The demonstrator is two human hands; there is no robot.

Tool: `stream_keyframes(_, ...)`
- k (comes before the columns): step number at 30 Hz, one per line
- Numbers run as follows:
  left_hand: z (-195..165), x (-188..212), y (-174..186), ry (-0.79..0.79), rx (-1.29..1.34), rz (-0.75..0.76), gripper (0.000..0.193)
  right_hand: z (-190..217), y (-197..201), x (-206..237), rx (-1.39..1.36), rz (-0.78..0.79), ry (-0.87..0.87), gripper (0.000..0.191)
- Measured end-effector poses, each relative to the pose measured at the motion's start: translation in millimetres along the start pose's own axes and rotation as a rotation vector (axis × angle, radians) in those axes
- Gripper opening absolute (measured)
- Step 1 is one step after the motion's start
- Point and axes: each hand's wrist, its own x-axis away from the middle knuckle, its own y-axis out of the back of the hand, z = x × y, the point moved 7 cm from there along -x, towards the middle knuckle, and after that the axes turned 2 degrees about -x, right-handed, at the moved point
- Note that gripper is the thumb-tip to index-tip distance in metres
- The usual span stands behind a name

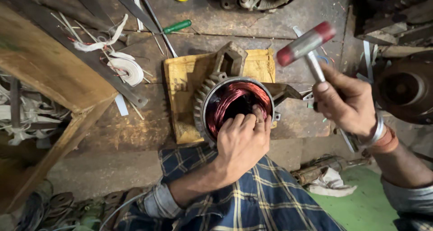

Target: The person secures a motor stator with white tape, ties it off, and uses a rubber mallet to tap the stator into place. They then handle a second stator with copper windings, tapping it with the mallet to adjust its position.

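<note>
Left hand point(243, 138) is reaching into the motor stator point(237, 105), fingertips pressed together against the copper windings point(230, 100) at the bore's near edge. Stator is sitting on a yellow wooden block point(185, 95) mid-floor, a plaid-clad knee just below. Right hand point(345, 102) is wrapped tight round a soft-faced mallet point(306, 43), raised right of the housing. Risk, as judged: a glancing blow catching the fingers or nicking winding enamel; block possibly rocking under impact.
</note>
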Motion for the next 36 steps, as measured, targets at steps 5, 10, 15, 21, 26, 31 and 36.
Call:
stream_keyframes(5,0,-1,-5,-0.011,0.006,0.029,0.033,-9,-18,19,-0.087,0.124,-0.086,0.049)
stream_keyframes(10,6,-15,11,0.069,0.167,0.158,0.039,-15,-19,54,-0.277,-0.138,0.047,0.048)
stream_keyframes(15,15,-43,64,-0.133,0.195,0.098,0.037,-50,-38,74,-0.125,-0.127,-0.110,0.047)
stream_keyframes(21,50,-69,7,-0.297,0.284,0.350,0.022,-42,-37,73,-0.321,-0.275,0.089,0.046)
stream_keyframes(26,55,-63,-3,-0.339,0.294,0.356,0.022,-47,-43,67,-0.219,-0.225,-0.008,0.047)
stream_keyframes(31,50,-63,8,-0.305,0.357,0.305,0.020,-33,-37,62,0.049,-0.097,0.053,0.022)
stream_keyframes(36,56,-55,6,-0.274,0.440,0.256,0.018,-16,-28,57,-0.190,-0.140,0.033,0.049)
